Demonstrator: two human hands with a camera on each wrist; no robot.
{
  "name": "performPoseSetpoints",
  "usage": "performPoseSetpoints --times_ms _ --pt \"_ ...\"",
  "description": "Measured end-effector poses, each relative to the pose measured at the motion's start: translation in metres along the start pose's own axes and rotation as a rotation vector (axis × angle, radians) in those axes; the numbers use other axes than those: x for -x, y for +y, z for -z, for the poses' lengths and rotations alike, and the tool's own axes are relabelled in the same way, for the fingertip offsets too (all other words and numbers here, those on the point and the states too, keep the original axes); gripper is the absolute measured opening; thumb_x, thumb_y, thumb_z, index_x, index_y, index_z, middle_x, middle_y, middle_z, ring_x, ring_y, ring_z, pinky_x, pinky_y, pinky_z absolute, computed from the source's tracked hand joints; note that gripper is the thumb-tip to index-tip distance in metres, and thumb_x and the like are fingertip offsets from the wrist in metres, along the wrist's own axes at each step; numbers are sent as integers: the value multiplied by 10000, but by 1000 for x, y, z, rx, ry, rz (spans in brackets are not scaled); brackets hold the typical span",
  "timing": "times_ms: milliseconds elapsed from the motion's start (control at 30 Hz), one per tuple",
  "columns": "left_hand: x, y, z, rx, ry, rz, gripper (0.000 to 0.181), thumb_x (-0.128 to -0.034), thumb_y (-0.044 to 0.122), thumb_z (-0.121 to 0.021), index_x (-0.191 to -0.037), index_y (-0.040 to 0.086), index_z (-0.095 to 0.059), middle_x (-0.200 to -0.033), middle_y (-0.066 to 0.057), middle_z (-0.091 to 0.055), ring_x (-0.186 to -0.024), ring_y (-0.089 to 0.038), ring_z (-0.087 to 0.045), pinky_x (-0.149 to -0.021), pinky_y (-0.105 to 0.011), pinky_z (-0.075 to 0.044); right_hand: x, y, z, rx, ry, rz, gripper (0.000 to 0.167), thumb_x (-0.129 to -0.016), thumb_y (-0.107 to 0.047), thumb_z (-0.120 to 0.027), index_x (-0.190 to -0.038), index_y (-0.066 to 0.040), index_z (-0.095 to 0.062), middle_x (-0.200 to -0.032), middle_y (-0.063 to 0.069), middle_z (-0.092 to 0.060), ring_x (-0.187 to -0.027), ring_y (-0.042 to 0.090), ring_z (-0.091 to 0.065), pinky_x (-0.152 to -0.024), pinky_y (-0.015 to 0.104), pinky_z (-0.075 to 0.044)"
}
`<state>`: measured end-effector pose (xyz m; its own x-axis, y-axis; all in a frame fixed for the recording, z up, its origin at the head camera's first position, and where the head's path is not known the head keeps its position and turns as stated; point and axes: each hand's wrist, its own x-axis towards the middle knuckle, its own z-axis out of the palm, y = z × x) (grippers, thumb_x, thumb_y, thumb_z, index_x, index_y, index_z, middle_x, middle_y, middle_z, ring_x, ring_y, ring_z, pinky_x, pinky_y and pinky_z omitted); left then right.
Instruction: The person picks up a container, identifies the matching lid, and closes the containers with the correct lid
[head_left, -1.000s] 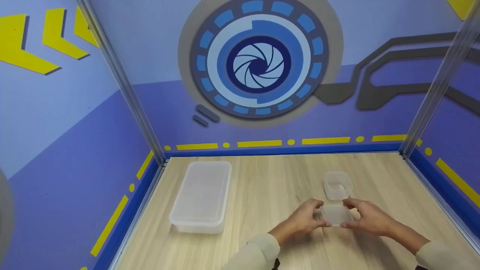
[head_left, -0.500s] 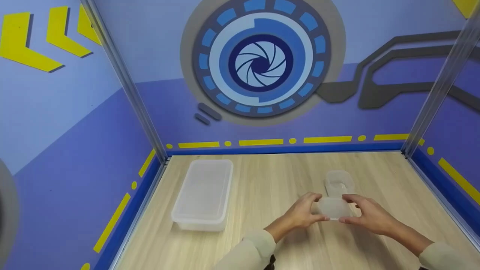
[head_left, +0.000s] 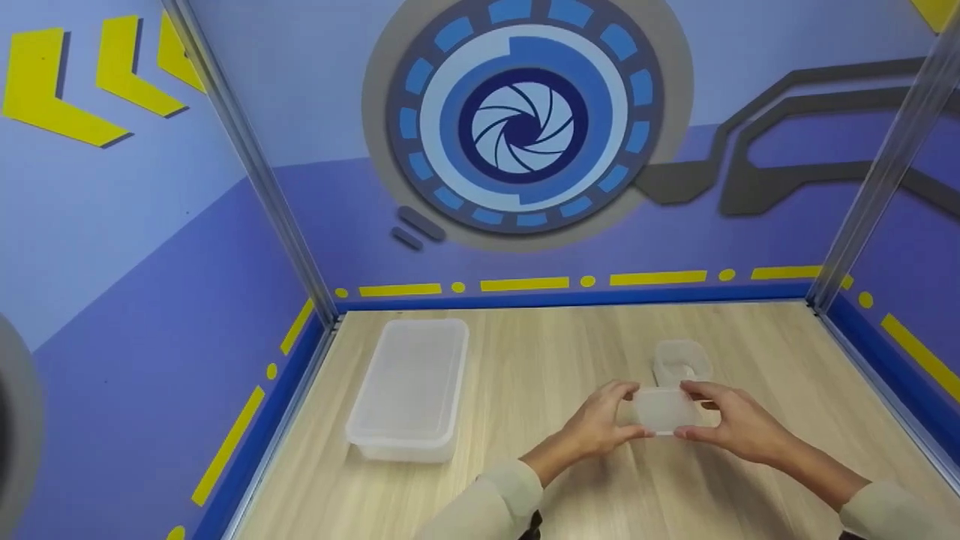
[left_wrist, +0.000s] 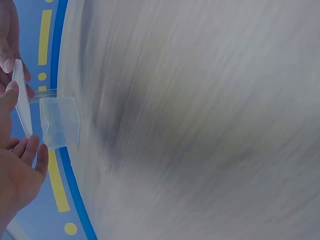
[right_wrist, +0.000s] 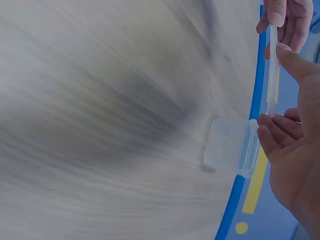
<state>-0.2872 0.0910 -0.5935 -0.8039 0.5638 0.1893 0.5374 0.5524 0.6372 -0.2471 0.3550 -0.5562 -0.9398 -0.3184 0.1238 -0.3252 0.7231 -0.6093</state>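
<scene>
A small translucent plastic lid (head_left: 666,410) is held above the table between both hands. My left hand (head_left: 600,424) pinches its left edge between thumb and fingers, and my right hand (head_left: 742,429) does the same on the right. Both wrist views show the lid edge-on, as a thin slab tilted upright, apart from the table. Just beyond it stands a small clear plastic container (head_left: 681,358), uncovered on top, its near side partly hidden by the lid and right fingers. That container (left_wrist: 61,122) also appears past the left fingertips in the left wrist view.
A large translucent box (head_left: 409,382) with its lid on stands at the left of the wooden table (head_left: 555,360). Blue and purple printed panels (head_left: 315,225) with metal corner posts (head_left: 255,165) enclose the back and sides.
Both hands have raised the small lid and moved it slightly away from me, closer to the small container. Its face is tilted more toward the head camera. The large box has stayed put.
</scene>
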Motion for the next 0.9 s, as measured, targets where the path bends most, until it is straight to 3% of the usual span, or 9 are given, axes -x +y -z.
performPoseSetpoints --times_ms 367,667,900 --pt "4 -6 11 93 7 17 684 -942 335 -828 -1519 135 -520 -1412 57 -596 -1277 -89 -582 -976 -164 -504 -2 -6 -3 -23 -40 52 789 -903 -317 -867 -1489 80 -517 -1450 303 -572 -1252 464 -621 -972 558 -553" --pt "8 -9 9 54 35 -69 710 -938 352 -823 -1524 99 -512 -1414 29 -597 -1254 -102 -601 -954 -142 -501 -3 -4 -2 -16 -21 113 765 -887 -267 -883 -1461 101 -535 -1415 308 -597 -1235 475 -632 -955 532 -563" --pt "9 -16 9 151 63 -73 667 -915 330 -849 -1473 113 -555 -1378 40 -621 -1227 -116 -638 -958 -201 -542 -4 -6 -2 -14 -26 70 772 -888 -301 -881 -1467 81 -545 -1419 284 -607 -1238 463 -638 -970 552 -553"
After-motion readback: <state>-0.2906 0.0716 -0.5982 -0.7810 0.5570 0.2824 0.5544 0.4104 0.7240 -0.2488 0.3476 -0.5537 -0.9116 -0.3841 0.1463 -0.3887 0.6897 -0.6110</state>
